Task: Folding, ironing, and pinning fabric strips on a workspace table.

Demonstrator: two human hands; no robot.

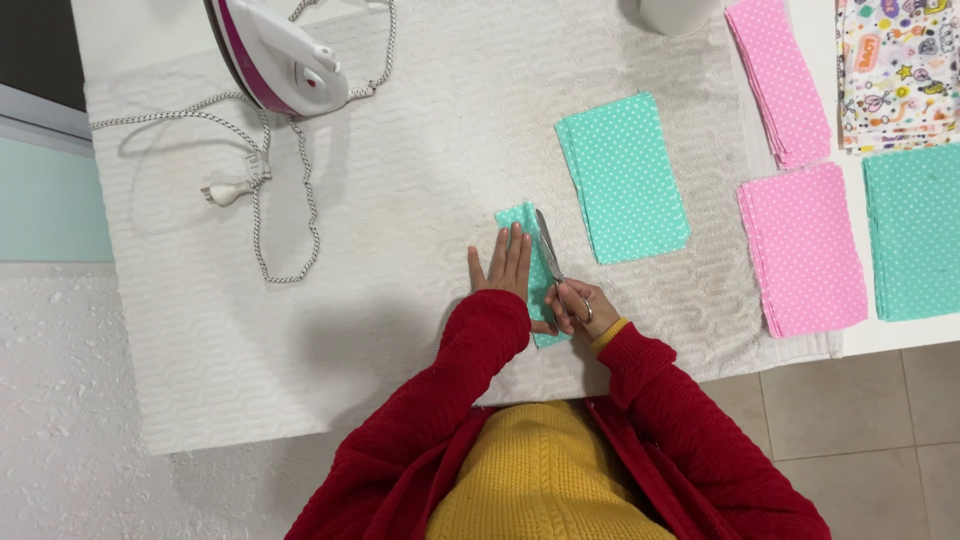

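Left hand (pixel 503 262): I see it flat on the teal strip (pixel 530 285), fingers straight and together, thumb spread out to the side; it grasps nothing, only presses the cloth to the table.
Right hand (pixel 576 306): my fingers are clenched through the handles of the scissors (pixel 551 262), at the strip's right edge.
Scissors: blades point away from me along the strip's right side; I cannot tell how far apart they stand.
Teal strip: a narrow dotted piece lying lengthwise on the white cover (pixel 400 200), just in front of my body, partly hidden under both hands.
Teal stack (pixel 622 178): a larger dotted rectangle, just right of the scissors' tip and apart from the strip.
Iron (pixel 280 55): white and magenta, at the far left of the cover, well apart from my hands.
Cord (pixel 262 180): loops down from the iron, plug lying loose on the cover.
Pink stacks: one (pixel 805 250) near the right edge of the cover, another (pixel 780 75) beyond it.
Far right: a second teal pile (pixel 915 232) and a printed pile (pixel 897 70) above it.
Sleeves (pixel 650 385): red, over a yellow top.
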